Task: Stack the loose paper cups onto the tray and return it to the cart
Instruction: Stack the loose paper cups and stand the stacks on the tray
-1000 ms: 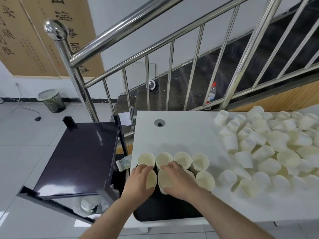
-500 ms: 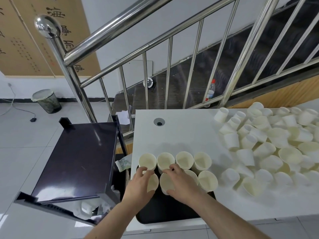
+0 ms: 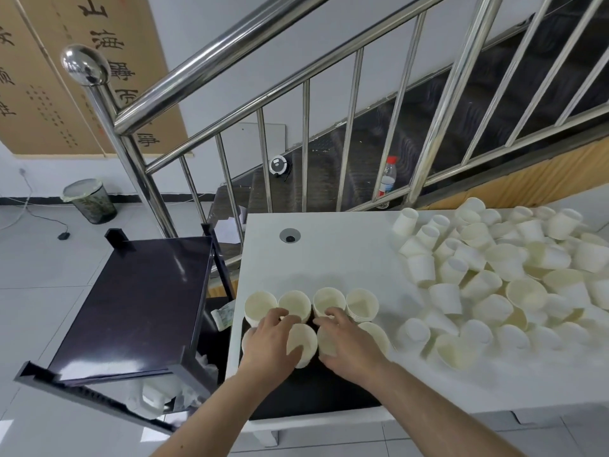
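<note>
Since the earlier frame both hands have shifted slightly forward among the cups on the tray (image 3: pixel 316 395); the cups are otherwise unmoved. The left hand (image 3: pixel 272 341) curls its fingers round a cup (image 3: pixel 300 343) in the near row. The right hand (image 3: pixel 350 342) curls round the adjacent cup (image 3: pixel 326 339). The black tray lies at the table's (image 3: pixel 339 255) near left corner. Behind the hands stands a row of four upright stacks (image 3: pixel 311 302). Loose cups (image 3: pixel 501 275) lie piled on the table to the right. The dark cart (image 3: pixel 138 301) stands just left of the table.
</note>
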